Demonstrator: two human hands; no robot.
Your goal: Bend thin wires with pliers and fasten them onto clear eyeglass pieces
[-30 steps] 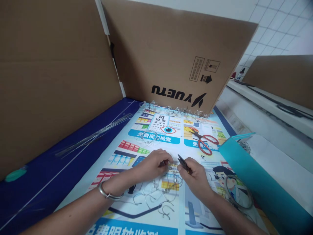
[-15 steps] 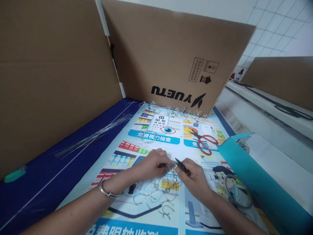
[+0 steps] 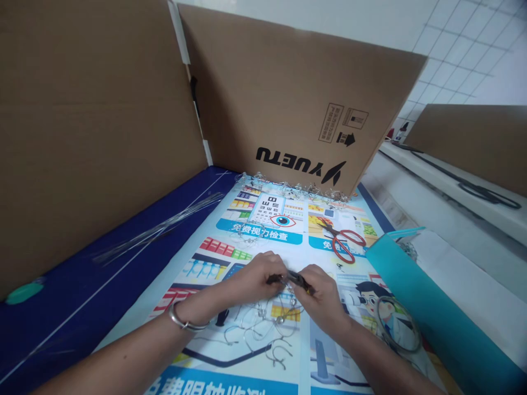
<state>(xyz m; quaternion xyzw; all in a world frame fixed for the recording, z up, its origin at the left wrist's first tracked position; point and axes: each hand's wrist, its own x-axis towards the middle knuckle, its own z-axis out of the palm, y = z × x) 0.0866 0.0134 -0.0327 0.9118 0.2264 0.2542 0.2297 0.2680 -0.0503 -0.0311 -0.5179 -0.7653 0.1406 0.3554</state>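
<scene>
The left hand [image 3: 253, 277] and the right hand [image 3: 323, 296] are close together above a printed poster [image 3: 325, 351]. The right fingers [image 3: 308, 282] are closed around small dark pliers [image 3: 297, 278], and the pliers point to the left, so their tips are just beside the left fingers [image 3: 276, 269]. The left fingers are closed on a thin wire piece [image 3: 282, 281]. The fingers hide most of this piece, so I cannot see its whole shape. A wire tangle [image 3: 263, 323] lies on the poster directly under both hands, and it seems to have small metal beads on it.

A silver bracelet [image 3: 185, 323] goes around the left wrist. Red scissors [image 3: 343, 244] lie on the poster, well apart from the hands and farther ahead. Along the far edge of the poster there is a row of clear wire bits [image 3: 288, 186], touching the foot of a cardboard panel [image 3: 288, 93]. On the left, long thin rods [image 3: 160, 227] lie on a blue cloth [image 3: 82, 263]. On the right, a wire ring [image 3: 397, 323] lies on the poster, just beside a teal tube [image 3: 424, 296].
</scene>
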